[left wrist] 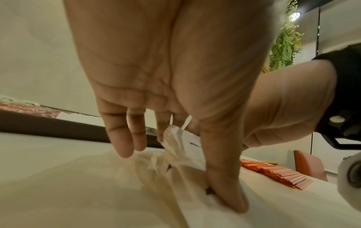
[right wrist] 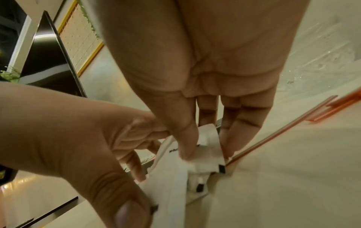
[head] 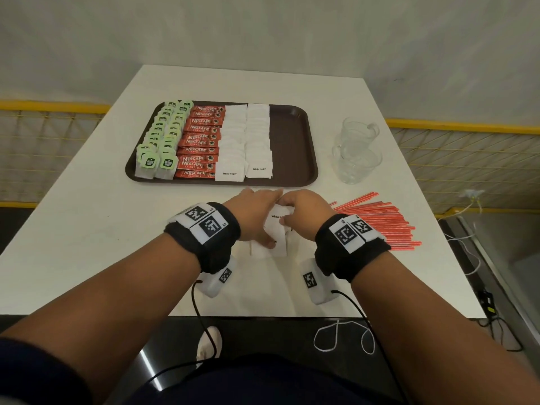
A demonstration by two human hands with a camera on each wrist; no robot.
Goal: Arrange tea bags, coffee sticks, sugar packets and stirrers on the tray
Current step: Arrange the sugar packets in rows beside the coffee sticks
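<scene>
A brown tray [head: 295, 141] holds rows of green tea bags [head: 163, 135], red coffee sticks [head: 201, 141] and two columns of white sugar packets [head: 248, 138]; its right strip is bare. In front of the tray, both hands meet over a small pile of loose sugar packets [head: 277, 247] on the table. My left hand [head: 257, 217] spans the pile, thumb pressing the near end [left wrist: 224, 192], fingers at the far end. My right hand [head: 301, 214] pinches the top packets [right wrist: 207, 154] between thumb and fingers. Red stirrers [head: 382, 220] lie to the right of my right hand.
Two clear glass mugs [head: 356, 150] stand right of the tray. The white table [head: 117, 229] ends close to my body and at the right past the stirrers. A yellow mesh railing [head: 467, 147] runs behind.
</scene>
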